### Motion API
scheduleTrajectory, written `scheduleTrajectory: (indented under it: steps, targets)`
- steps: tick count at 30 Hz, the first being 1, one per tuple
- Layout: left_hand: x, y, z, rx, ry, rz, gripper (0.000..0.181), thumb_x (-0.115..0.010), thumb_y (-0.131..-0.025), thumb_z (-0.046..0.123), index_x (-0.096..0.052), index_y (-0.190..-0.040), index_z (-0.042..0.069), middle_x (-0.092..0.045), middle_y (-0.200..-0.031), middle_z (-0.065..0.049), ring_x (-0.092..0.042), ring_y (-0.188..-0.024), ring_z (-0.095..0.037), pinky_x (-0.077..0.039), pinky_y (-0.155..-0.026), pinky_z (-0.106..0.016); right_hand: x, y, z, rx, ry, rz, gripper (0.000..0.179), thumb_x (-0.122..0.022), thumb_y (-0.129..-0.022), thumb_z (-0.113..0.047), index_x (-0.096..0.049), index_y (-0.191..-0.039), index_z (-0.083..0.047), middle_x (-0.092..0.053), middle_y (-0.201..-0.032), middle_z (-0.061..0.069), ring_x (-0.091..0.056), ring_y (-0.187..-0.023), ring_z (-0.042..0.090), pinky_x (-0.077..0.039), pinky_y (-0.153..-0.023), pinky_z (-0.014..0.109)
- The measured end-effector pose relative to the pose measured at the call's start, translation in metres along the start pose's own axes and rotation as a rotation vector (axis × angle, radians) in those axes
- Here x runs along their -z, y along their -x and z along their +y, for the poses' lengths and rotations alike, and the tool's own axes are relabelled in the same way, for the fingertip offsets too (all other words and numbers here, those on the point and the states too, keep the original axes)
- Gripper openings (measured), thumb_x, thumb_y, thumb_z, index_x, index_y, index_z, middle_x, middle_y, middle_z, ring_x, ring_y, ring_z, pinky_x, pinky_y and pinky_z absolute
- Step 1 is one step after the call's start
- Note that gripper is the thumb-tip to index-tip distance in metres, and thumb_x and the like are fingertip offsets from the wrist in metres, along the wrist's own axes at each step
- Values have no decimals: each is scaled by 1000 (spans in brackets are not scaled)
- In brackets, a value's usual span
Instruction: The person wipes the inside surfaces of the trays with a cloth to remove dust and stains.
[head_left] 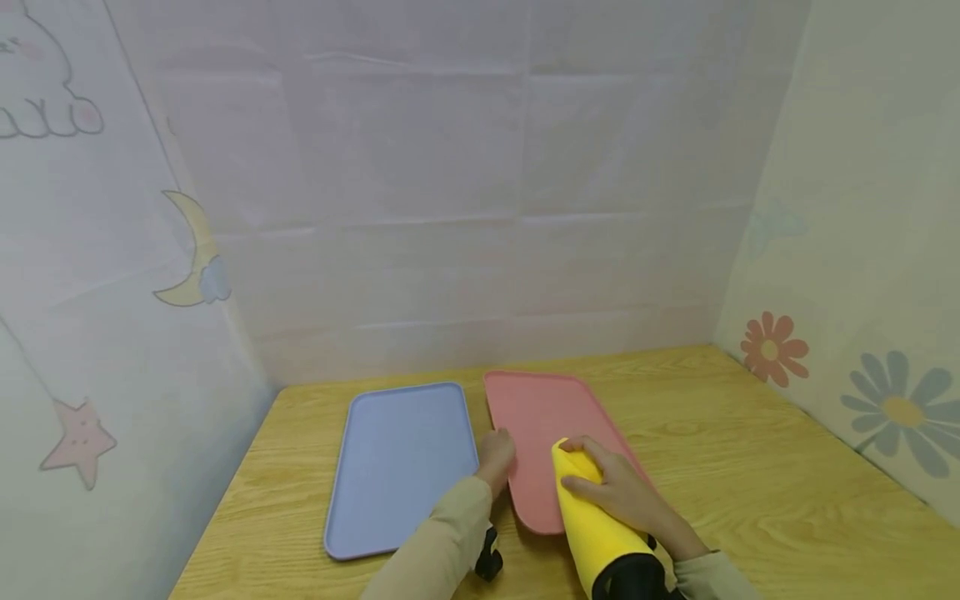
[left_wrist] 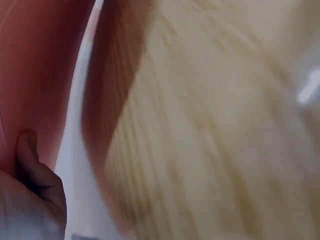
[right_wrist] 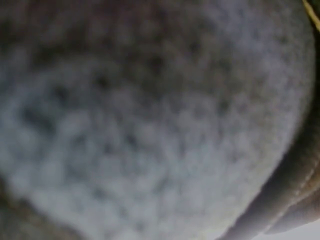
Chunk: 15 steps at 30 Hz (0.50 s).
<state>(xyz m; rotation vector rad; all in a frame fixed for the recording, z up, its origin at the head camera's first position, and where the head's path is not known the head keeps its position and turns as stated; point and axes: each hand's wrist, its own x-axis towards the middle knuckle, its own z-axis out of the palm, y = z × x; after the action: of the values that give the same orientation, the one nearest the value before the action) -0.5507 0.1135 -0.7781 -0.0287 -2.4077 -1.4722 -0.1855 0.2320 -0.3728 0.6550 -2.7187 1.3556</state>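
My left hand [head_left: 497,460] is at the left edge of a pink tray [head_left: 536,417], with its fingers curled at the rim. In the left wrist view a bent digit [left_wrist: 37,167] lies against the tray's pink surface [left_wrist: 40,75]. My right hand [head_left: 618,493] grips a yellow tube-shaped thing with a black end [head_left: 592,533], thumb and fingers around its upper part. This thing slants over the near right part of the tray, its black end toward me. A blurred, grey, fuzzy round surface [right_wrist: 150,130] fills most of the right wrist view.
To the left of the pink tray lies a blue tray [head_left: 405,467] on the wooden table [head_left: 720,433]. A pale cloth wall [head_left: 480,208] rises behind the table, with printed cloth walls at both sides. A small black device [head_left: 489,557] sits under my left wrist.
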Motion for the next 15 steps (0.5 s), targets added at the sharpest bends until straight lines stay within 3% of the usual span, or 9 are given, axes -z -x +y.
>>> scheduleTrajectory:
  steps: [1, 2, 4, 7, 8, 9, 12, 14, 15]
  targets:
    - [30, 16, 36, 85, -18, -26, 43, -34, -96, 28, -63, -84, -2, -60, -79, -17, -57, -74, -33, -44, -63, -41, 0, 0, 0, -1, 0, -1, 36, -54, -90, -24, -44, -121, -8, -47, -120, 21, -49, -68, 11, -42, -60, 25]
    - [55, 30, 67, 90, -42, 7, 47, -33, -96, 30, -63, -82, -3, -61, -78, -19, -57, -73, -34, -44, -61, -41, 0, 0, 0, -2, 0, -1, 37, -54, -90, -25, -44, -121, -8, -46, -121, 21, -50, -70, 11, -42, -61, 25]
    - [105, 59, 124, 81, 26, 59, 52, -33, -96, 34, -62, -81, -7, -60, -76, -22, -57, -71, -34, -43, -58, -41, 1, -1, -1, 4, 1, 1, 37, -54, -90, -25, -44, -121, -8, -45, -122, 21, -51, -74, 13, -43, -63, 26]
    - [161, 85, 175, 45, 84, 59, 58, -31, -95, 41, -60, -78, -7, -59, -75, -23, -58, -70, -32, -44, -57, -41, 3, -2, -3, 25, 6, 4, 37, -54, -90, -24, -44, -121, -6, -44, -123, 22, -52, -85, 17, -44, -68, 26]
    - [168, 87, 180, 20, 82, 100, 58, -33, -95, 42, -58, -73, -5, -58, -70, -20, -57, -65, -29, -42, -52, -38, 4, -3, -4, 28, 7, 6, 38, -54, -90, -24, -44, -122, -6, -44, -124, 22, -52, -87, 19, -44, -69, 27]
    - [176, 88, 183, -9, 85, 103, 57, -34, -95, 42, -57, -70, -4, -58, -69, -21, -57, -64, -29, -41, -51, -38, 5, -4, -6, 30, 8, 10, 38, -54, -90, -24, -44, -122, -6, -43, -124, 21, -51, -90, 21, -44, -71, 27]
    - [199, 90, 190, -32, 118, 56, 55, -33, -96, 39, -56, -65, 0, -57, -67, -18, -55, -62, -26, -41, -51, -38, 8, -6, -11, 34, 10, 26, 37, -54, -90, -23, -44, -122, -6, -44, -124, 19, -50, -95, 25, -43, -74, 28]
    - [220, 96, 206, -12, 130, 37, 55, -33, -96, 39, -53, -61, 1, -55, -66, -17, -52, -60, -26, -41, -51, -39, 9, -9, -15, 41, 36, 45, 37, -55, -89, -24, -45, -121, -7, -45, -123, 17, -49, -98, 25, -43, -76, 30]
    - [231, 100, 212, -33, 151, 30, 55, -34, -95, 41, -52, -60, 4, -54, -65, -15, -51, -59, -25, -40, -51, -39, 9, -11, -17, 49, 50, 50, 37, -56, -89, -24, -46, -120, -7, -46, -122, 16, -49, -98, 26, -42, -75, 31]
